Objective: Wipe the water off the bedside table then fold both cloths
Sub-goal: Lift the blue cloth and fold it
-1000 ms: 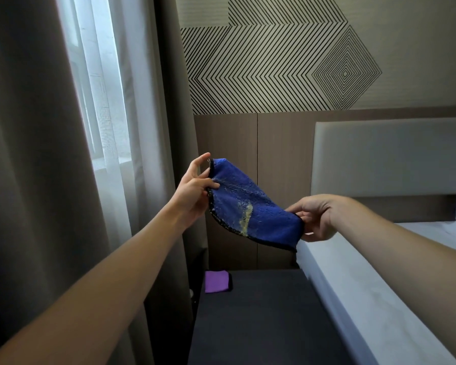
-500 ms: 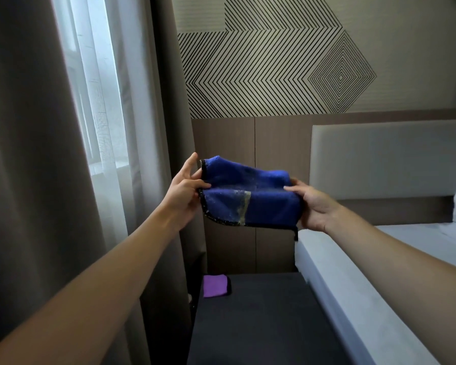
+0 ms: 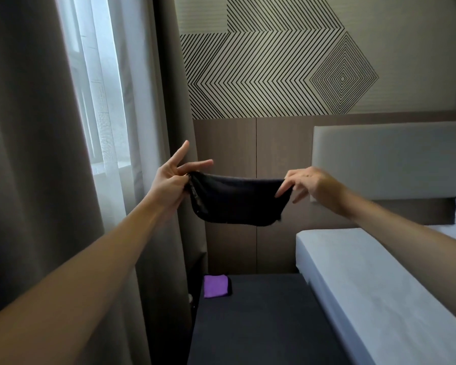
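A cloth (image 3: pixel 237 200), blue in the earlier frames and now showing a dark side, hangs stretched in the air above the bedside table (image 3: pixel 261 325). My left hand (image 3: pixel 171 177) pinches its left end with two fingers sticking out straight. My right hand (image 3: pixel 307 184) pinches its right end between thumb and fingertips. The cloth sags in a shallow curve between them, doubled over lengthwise. A purple cloth (image 3: pixel 216 285) lies folded at the far left corner of the dark table top.
Brown curtains (image 3: pixel 166 101) and a sheer curtain (image 3: pixel 100 88) hang at the left, close to my left hand. The bed (image 3: pixel 379 285) with its grey headboard (image 3: pixel 390 159) borders the table on the right. A wood panel wall stands behind.
My hands have moved apart and pulled the cloth taut. The cloth has turned, so its dark side faces me instead of the blue one.
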Motion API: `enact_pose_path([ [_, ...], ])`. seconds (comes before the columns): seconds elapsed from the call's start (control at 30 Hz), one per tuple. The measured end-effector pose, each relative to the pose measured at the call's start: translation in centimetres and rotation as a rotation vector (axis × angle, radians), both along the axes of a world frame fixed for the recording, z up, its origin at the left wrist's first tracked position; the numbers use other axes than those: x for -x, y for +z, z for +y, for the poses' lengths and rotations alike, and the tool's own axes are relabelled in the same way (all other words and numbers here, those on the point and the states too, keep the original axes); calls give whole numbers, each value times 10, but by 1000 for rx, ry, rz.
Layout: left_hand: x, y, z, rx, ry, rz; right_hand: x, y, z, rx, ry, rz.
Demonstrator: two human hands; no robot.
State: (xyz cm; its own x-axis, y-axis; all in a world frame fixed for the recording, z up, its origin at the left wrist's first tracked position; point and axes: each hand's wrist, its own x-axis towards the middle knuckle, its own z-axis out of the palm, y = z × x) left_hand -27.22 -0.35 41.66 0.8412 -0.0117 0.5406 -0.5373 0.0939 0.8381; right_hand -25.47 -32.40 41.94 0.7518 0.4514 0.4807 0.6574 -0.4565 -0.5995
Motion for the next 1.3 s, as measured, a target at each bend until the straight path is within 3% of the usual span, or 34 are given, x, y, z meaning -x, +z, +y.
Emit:
enact_pose_path([
  [0.17,0,-6,-4,11,-38,24,-7,-2,5,-57,-204,-263],
  [0.27,-3,-10,-7,-317,188,-16,-11,-1,6,-185,-198,-195],
  [0.33,-6,-14,-8,-393,192,-6,-12,2,6,-239,-206,-140],
  [0.5,-1,-23,-9,-180,-364,233,-6,14,11,-477,-134,83],
  [0.67,14,-48,-25,38,-856,504,7,22,33,-385,-84,146],
  [0.77,17,-54,-42,37,-989,621,12,27,43,-307,40,248],
  [0.9,30,-45,-70,-204,-787,567,7,36,49,-126,134,403],
  [1.0,33,-40,-85,-211,-565,500,1,35,51,-83,151,434],
  [1.17,31,-36,-87,-156,-463,428,2,19,49,84,-101,289],
  [1.23,30,-33,-85,-103,-422,428,1,9,48,20,-263,289],
  [1.3,30,-29,-81,-22,-403,439,2,0,47,-134,-403,438],
])
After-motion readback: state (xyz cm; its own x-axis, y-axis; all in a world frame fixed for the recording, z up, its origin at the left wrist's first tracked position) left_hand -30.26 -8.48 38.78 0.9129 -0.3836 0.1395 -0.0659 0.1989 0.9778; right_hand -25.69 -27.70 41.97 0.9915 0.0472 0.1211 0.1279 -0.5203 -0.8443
